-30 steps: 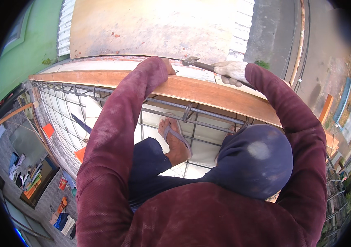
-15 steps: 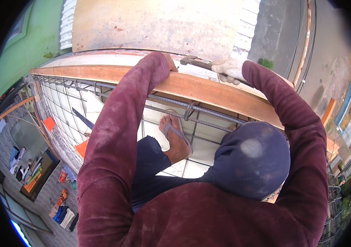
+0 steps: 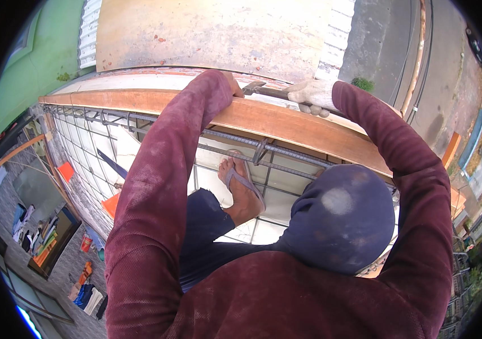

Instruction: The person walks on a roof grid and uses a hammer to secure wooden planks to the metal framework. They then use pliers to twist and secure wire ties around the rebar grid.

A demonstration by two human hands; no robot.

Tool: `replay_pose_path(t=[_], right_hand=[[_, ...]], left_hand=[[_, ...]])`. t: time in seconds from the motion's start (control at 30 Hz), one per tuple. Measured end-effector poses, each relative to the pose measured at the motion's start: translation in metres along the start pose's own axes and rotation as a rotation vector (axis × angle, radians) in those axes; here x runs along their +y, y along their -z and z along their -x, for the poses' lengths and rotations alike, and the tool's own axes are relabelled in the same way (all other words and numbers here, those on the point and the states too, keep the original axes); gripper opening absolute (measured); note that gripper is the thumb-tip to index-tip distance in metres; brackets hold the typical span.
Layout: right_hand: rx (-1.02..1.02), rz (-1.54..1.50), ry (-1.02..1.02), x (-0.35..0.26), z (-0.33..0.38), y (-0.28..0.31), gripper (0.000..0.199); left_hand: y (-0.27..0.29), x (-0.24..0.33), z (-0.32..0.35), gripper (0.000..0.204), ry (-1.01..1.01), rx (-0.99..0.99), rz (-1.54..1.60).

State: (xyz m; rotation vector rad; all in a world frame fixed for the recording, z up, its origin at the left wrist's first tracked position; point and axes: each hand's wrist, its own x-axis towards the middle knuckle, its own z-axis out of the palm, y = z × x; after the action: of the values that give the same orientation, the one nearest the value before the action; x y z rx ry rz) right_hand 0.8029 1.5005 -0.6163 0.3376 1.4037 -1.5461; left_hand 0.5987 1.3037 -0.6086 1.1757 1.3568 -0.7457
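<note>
My right hand [image 3: 312, 96], in a pale work glove, is closed around the handle of a hammer [image 3: 272, 91]. The hammer's head lies just beyond a long orange-brown wooden board [image 3: 286, 125], close to my left hand [image 3: 235, 85]. That left hand is bare and bent over the board's far side, its fingers looking curled together. My sleeve hides most of it, and what it grips does not show. Steel reinforcing bars [image 3: 229, 139] run along the near side of the board.
My sandalled foot [image 3: 243, 189] stands among a rebar grid over white panels. A saw [image 3: 112, 164] lies left, near orange pieces [image 3: 111, 204]. Beyond the board is a stained flat surface [image 3: 212, 34]. Clothes and tools lie on the lower floor at left; a road runs at right.
The hammer head has dropped slightly and shifted left, nearer my left hand. My right hand has moved a little left with it; my left hand stays almost in place.
</note>
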Motion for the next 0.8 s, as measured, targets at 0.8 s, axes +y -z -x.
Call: replay_pose_path(t=[0.8], right_hand=[[0.134, -0.148, 0.007, 0.014, -0.011, -0.011, 0.046]], left_hand=[[0.002, 0.002, 0.002, 0.058, 0.030, -0.121, -0.063]])
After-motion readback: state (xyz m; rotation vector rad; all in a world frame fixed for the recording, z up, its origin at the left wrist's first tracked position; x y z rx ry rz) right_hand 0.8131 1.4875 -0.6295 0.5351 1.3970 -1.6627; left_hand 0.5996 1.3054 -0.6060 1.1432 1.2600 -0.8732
